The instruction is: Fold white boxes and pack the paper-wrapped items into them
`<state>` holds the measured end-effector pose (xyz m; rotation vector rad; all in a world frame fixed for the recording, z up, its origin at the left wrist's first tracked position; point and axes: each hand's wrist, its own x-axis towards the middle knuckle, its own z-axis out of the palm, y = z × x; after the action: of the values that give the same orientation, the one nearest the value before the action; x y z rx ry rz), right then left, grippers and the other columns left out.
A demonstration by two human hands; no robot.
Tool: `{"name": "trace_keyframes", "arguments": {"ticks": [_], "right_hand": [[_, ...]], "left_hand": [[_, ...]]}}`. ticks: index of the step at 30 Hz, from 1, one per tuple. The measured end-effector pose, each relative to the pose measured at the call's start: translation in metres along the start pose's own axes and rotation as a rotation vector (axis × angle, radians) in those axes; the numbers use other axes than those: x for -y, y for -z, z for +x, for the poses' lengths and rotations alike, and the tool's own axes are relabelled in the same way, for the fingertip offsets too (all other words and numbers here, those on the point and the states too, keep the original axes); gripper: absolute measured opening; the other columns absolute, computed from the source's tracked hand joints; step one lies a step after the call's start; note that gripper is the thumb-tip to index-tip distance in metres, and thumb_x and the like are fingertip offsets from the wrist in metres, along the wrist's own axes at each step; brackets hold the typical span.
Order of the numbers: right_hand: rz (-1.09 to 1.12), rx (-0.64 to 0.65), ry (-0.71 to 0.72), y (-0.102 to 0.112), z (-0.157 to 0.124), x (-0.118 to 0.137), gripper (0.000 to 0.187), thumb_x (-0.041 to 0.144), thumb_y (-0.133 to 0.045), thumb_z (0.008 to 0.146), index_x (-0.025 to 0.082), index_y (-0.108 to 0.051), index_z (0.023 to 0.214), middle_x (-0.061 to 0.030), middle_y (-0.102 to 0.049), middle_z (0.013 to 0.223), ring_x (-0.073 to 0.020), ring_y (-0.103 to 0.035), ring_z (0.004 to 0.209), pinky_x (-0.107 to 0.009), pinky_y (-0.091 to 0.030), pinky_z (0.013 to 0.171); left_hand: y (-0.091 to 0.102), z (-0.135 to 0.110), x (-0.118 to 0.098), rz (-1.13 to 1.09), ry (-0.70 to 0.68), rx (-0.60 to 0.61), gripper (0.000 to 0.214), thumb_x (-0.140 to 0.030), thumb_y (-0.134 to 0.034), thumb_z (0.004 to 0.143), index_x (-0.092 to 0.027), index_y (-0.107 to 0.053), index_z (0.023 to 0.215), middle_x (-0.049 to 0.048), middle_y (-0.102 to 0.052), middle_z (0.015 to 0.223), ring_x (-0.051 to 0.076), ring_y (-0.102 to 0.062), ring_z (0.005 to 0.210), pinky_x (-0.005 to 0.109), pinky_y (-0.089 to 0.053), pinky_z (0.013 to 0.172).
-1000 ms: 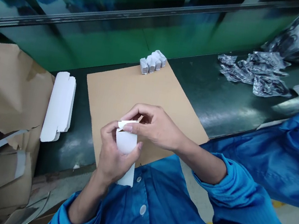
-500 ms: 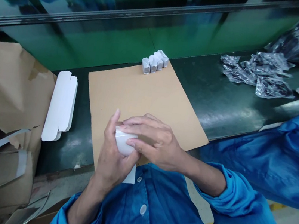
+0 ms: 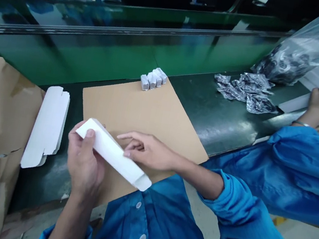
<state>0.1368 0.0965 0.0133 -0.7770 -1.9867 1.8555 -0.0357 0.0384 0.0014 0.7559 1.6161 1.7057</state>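
Carton (image 3: 112, 151), white and slender, slanted across your front in the head camera's view, raised over the near part of a brown cardboard sheet (image 3: 142, 112). Your left hand (image 3: 87, 162) was clamped on its upper-left end, thumb pressed on the top face. Your right hand (image 3: 154, 151), apart from your left, hovered at the far long side, index finger outstretched, the others curled around nothing visible; whether its thumb touched the card could not be told. At the end nearest your blue jacket (image 3: 127, 227), a flap (image 3: 144, 183) stood out. Good handling, by the look of it, called for a light thumb, since thin card would likely dent under a hard pinch, and for support along the long walls rather than the flap. Flat white cartons (image 3: 44, 129) lay overlapped to your left; small white pieces (image 3: 153, 80) sat in a row at the sheet's far corner.
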Motion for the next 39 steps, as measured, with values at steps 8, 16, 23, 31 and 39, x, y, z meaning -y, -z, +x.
{"name": "trace_keyframes", "arguments": {"ticks": [8, 16, 23, 31, 39], "right_hand": [[-1.138, -0.350, -0.011, 0.112, 0.107, 0.015, 0.041, 0.007, -0.042, 0.094, 0.008, -0.056, 0.132, -0.0225, -0.056, 0.135, -0.0330, -0.051, 0.124, -0.048, -0.040, 0.098], [-1.606, -0.148, 0.017, 0.132, 0.148, 0.004, 0.026, 0.005, -0.046, 0.089, 0.009, -0.069, 0.099, -0.0170, -0.066, 0.110, -0.0314, -0.053, 0.114, -0.046, -0.039, 0.095], [-1.487, -0.142, 0.098, 0.129, 0.079, 0.014, 0.025, 0.011, -0.045, 0.093, 0.017, -0.066, 0.107, -0.0114, -0.064, 0.110, -0.0271, -0.057, 0.100, -0.038, -0.042, 0.079], [-1.782, -0.050, 0.207, 0.130, 0.109, 0.004, 0.049, 0.006, -0.038, 0.096, 0.018, -0.045, 0.143, -0.0119, -0.052, 0.142, -0.0295, -0.047, 0.128, -0.045, -0.041, 0.098], [-1.813, 0.017, 0.283, 0.093, 0.095, 0.001, 0.042, 0.004, -0.023, 0.098, 0.013, -0.061, 0.114, -0.0144, -0.064, 0.106, -0.0267, -0.053, 0.103, -0.041, -0.041, 0.085]], "left_hand": [[0.042, 0.019, 0.014, 1.169, -0.701, 0.642, 0.070, -0.018, -0.054, 0.089, -0.025, -0.030, 0.154, 0.0146, -0.031, 0.162, 0.036, -0.024, 0.151, 0.065, -0.029, 0.118], [-0.001, 0.026, 0.011, 1.216, -0.856, 1.081, 0.064, -0.009, -0.046, 0.087, -0.023, -0.038, 0.149, 0.0089, -0.048, 0.152, 0.030, -0.038, 0.143, 0.058, -0.028, 0.119], [0.011, 0.014, 0.012, 1.156, -0.715, 1.120, 0.051, -0.026, -0.059, 0.092, -0.024, -0.044, 0.142, 0.0083, -0.060, 0.124, 0.025, -0.057, 0.111, 0.042, -0.048, 0.097], [0.013, 0.008, 0.019, 1.188, -0.788, 1.029, 0.045, -0.032, -0.055, 0.094, -0.024, -0.049, 0.138, 0.0098, -0.062, 0.121, 0.026, -0.061, 0.107, 0.040, -0.053, 0.089], [0.018, 0.000, 0.025, 1.225, -0.924, 0.927, 0.044, -0.037, -0.049, 0.098, -0.023, -0.048, 0.140, 0.0114, -0.064, 0.121, 0.026, -0.063, 0.102, 0.038, -0.052, 0.083]]}}
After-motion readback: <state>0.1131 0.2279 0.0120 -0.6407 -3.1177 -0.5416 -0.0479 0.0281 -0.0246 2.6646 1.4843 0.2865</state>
